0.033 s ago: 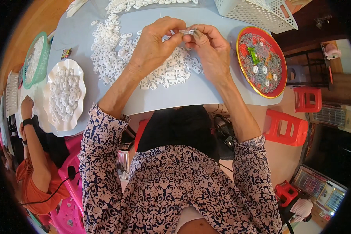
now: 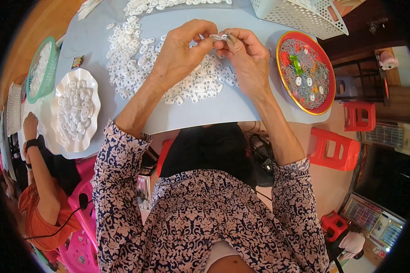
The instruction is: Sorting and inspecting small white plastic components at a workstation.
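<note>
My left hand (image 2: 187, 45) and my right hand (image 2: 246, 54) meet over the far part of the table. Both are closed in a pinch, fingertips almost touching, on a small white plastic piece (image 2: 218, 37) that spans between them. Fingers cover part of it, so I cannot tell whether it is one piece or two joined. Below and around my hands lies a spread of small white oval plastic pieces with holes (image 2: 136, 68). Right of my right hand stands a red round tray with a gold rim (image 2: 331, 91), holding thin grey parts, several white pieces and a green wrapper (image 2: 296, 65).
A white scalloped dish (image 2: 95, 98) of white pieces sits on the table's left, near a small wrapped sweet (image 2: 77, 62). A green basket (image 2: 54, 59) stands beyond it. A white perforated basket (image 2: 300, 22) is at the far right. Another person's arm (image 2: 43, 173) shows at left.
The small white piece between my fingertips has tilted slightly, and my left fingertips have shifted a little. Everything else looks the same.
</note>
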Available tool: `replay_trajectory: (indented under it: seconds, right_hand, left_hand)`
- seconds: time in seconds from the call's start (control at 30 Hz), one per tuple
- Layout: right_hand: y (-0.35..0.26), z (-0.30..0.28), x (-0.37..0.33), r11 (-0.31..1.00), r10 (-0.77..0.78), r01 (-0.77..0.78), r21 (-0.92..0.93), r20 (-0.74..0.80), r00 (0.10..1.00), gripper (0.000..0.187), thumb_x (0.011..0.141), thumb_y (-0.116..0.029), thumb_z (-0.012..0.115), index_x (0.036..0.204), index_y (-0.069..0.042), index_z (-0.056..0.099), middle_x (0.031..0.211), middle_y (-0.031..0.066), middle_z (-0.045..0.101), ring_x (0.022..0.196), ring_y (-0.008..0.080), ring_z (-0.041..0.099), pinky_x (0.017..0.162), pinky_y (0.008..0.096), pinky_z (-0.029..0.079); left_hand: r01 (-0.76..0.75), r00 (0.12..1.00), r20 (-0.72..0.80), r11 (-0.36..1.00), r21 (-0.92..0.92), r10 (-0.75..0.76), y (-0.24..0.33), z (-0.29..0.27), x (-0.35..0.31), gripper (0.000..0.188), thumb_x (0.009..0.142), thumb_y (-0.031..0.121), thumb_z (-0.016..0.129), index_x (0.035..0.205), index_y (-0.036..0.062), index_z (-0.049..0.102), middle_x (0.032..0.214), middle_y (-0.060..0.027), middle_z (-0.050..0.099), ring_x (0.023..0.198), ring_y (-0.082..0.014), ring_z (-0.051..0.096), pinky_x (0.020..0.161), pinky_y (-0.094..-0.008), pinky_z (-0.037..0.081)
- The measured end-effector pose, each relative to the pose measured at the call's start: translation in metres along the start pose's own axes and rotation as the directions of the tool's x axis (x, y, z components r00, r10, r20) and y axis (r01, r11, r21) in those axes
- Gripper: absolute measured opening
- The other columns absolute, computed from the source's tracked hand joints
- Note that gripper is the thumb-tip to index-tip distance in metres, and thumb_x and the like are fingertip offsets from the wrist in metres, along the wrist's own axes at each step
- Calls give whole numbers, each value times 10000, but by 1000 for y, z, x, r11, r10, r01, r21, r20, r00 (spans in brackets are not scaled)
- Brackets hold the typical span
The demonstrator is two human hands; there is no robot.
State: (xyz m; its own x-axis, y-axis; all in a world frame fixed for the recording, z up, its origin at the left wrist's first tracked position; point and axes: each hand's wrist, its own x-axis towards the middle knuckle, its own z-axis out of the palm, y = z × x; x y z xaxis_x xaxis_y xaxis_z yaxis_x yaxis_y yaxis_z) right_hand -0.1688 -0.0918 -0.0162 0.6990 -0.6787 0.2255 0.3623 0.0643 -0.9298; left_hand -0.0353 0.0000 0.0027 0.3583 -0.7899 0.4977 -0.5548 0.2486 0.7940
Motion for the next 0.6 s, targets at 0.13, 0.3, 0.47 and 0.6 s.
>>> replay_trajectory:
  seconds: [0.13,0.3,0.47,0.6]
  right_hand:
    - [-1,2,-2,999,-28,28,-19,17,999,181,926,-124,550,1039,15,577,948,85,636,858,134,621,773,267,514]
    - [-1,3,-3,993,-76,80,-88,39,996,189,921,-125,561,1046,17,578,931,73,634,846,125,618,786,268,511]
    - [0,3,-2,981,-101,89,-172,-64,993,119,889,-33,575,980,34,612,851,63,647,742,102,615,702,228,518]
    - [-1,6,-5,988,-47,40,-150,-41,998,111,871,-4,586,967,42,617,851,60,644,727,94,606,673,219,508]
  left_hand:
    - [255,965,103,955,-151,-242,-2,-9,0,232,897,201,521,913,-11,612,723,-48,594,677,-107,530,636,-251,437]
    - [422,890,303,868,-261,-341,1,-13,1,253,911,223,507,871,5,630,709,-38,589,655,-102,525,632,-238,443]
    - [456,889,275,771,-444,-367,-6,-13,2,239,909,215,513,847,16,630,716,-33,592,656,-109,520,641,-241,449]
    - [456,890,238,732,-505,-390,-8,-12,2,241,910,215,517,841,8,618,725,-34,588,665,-110,517,650,-243,446]
